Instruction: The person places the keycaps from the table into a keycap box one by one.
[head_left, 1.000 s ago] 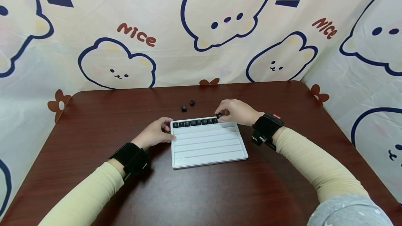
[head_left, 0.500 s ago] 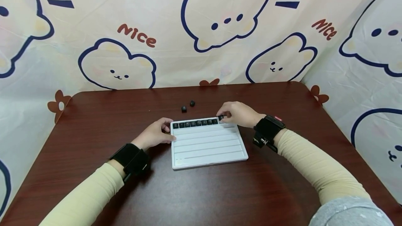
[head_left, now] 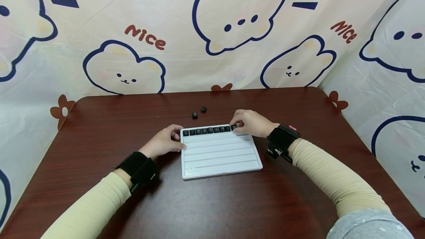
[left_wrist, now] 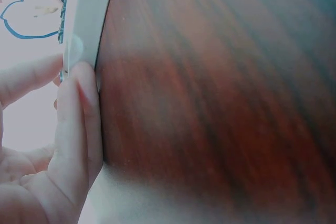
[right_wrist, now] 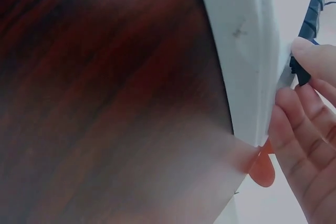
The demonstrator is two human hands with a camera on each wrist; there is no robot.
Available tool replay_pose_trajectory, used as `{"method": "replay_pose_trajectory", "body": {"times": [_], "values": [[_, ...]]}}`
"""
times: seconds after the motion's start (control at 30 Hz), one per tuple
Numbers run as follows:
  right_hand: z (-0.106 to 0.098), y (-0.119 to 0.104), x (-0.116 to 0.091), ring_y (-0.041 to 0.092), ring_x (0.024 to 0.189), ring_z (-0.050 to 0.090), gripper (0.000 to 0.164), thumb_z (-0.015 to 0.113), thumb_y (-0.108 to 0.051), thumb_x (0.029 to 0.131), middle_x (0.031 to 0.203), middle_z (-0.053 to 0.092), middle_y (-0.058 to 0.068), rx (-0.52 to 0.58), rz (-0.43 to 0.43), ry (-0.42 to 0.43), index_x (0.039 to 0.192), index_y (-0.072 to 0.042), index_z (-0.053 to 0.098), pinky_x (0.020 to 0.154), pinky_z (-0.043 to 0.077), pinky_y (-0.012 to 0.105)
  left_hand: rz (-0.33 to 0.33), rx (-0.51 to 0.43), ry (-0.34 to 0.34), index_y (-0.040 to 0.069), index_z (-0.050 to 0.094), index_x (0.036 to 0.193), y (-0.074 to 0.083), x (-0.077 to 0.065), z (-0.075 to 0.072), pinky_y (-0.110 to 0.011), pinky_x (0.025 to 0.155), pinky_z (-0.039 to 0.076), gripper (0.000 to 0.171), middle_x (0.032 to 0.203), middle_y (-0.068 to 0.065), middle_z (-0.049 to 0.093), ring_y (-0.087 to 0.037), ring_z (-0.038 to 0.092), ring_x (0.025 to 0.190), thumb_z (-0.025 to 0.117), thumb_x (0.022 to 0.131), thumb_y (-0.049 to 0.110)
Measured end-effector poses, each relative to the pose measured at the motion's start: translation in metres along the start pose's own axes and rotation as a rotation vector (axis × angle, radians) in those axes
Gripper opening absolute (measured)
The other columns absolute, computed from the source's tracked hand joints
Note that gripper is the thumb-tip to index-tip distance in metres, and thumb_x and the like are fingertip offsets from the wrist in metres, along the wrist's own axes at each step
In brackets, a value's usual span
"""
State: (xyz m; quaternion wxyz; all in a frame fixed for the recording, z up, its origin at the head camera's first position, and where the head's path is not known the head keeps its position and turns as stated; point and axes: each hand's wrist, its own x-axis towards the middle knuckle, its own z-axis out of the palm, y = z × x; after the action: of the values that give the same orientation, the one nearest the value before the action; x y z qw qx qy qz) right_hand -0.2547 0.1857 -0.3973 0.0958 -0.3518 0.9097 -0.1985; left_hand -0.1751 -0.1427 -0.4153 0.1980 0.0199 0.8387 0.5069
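Observation:
A white keycap tray (head_left: 219, 152) with ridged rows lies on the brown table. Along its far edge runs a row of black keycaps (head_left: 207, 131). My left hand (head_left: 163, 141) grips the tray's left edge, thumb on top and fingers along the side; the left wrist view shows the fingers (left_wrist: 71, 124) against the side wall. At the far right corner, my right hand (head_left: 254, 123) pinches one black keycap (right_wrist: 300, 72) between thumb and fingers, right at the end of the row. The other right fingers (right_wrist: 299, 145) lie by the tray's corner.
Two loose black keycaps (head_left: 194, 115) stand on the table (head_left: 132, 121) behind the tray. A printed cloth (head_left: 186, 69) hangs along the table's far edge and sides. Both wrists wear black straps (head_left: 141, 169).
My right hand has moved slightly right and toward me, bringing the pinched keycap from above the far edge down to the row's end. The left hand and tray stay put.

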Motion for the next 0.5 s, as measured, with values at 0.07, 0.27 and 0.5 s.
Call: {"method": "replay_pose_trajectory", "body": {"times": [0.07,0.27,0.5], "values": [[0.0023,0.0009,0.0004,0.014,0.081,0.057,0.019,0.08,-0.007,0.089,0.103,0.063,0.001,0.003,0.006,0.002,0.109,-0.009,0.078,0.072,0.052,0.029,-0.003,-0.003,-0.003,-0.005,0.044,0.145,0.0002,0.0,-0.0002,-0.03,0.073,0.058,0.065,0.104,-0.016,0.051,-0.02,0.061,0.081,0.077,0.089,-0.002],[0.0039,0.0011,0.0005,0.015,0.083,0.059,0.021,0.081,-0.006,0.088,0.106,0.065,0.003,0.019,0.01,0.016,0.109,-0.008,0.077,0.074,0.053,0.03,-0.012,-0.008,-0.003,-0.004,0.044,0.146,0.0014,-0.0008,-0.0006,-0.03,0.073,0.058,0.065,0.105,-0.017,0.05,-0.02,0.061,0.081,0.077,0.089,-0.002],[0.0054,0.0005,0.0022,0.015,0.083,0.059,0.018,0.082,-0.006,0.087,0.104,0.065,0.002,0.027,0.015,0.021,0.104,-0.009,0.077,0.074,0.054,0.029,-0.008,-0.005,-0.003,-0.004,0.044,0.146,0.0015,-0.0012,-0.0013,-0.029,0.073,0.058,0.065,0.105,-0.017,0.051,-0.02,0.061,0.081,0.077,0.089,-0.001]]}}
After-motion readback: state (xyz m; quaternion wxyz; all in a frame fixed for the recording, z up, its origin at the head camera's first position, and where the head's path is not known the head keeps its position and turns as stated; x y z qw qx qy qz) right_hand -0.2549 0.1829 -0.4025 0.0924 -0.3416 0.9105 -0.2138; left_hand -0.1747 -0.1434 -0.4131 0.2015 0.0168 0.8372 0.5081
